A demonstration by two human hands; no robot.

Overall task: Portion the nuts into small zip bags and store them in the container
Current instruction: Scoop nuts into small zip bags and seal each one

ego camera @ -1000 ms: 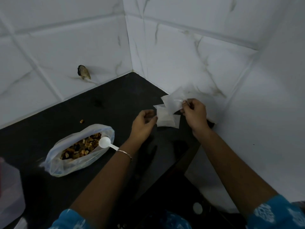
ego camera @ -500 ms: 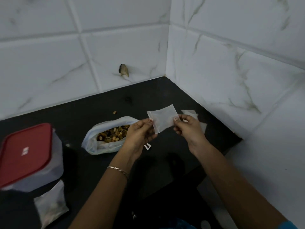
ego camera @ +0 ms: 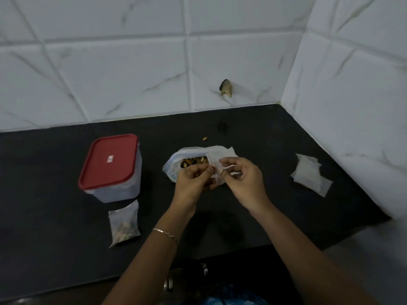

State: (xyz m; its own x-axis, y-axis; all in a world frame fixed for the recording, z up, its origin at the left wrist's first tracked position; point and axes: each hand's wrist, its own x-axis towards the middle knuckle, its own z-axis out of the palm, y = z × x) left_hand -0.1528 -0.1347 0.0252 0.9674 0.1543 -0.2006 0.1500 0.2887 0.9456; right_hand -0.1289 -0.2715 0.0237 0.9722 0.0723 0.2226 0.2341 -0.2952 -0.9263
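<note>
L hand & R hand each pinch an empty small zip bag w/ curled fingertips, just over the open bag of nuts, mid counter. Container w/ red lid stands to the left. Lid sticker too small to read. Filled zip bag lies in front of it, spare zip bags on the right.

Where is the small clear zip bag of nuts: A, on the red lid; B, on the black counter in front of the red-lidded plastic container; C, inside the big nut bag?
B: that small clear zip bag lies on the black counter, in front of the red-lidded container.
</note>
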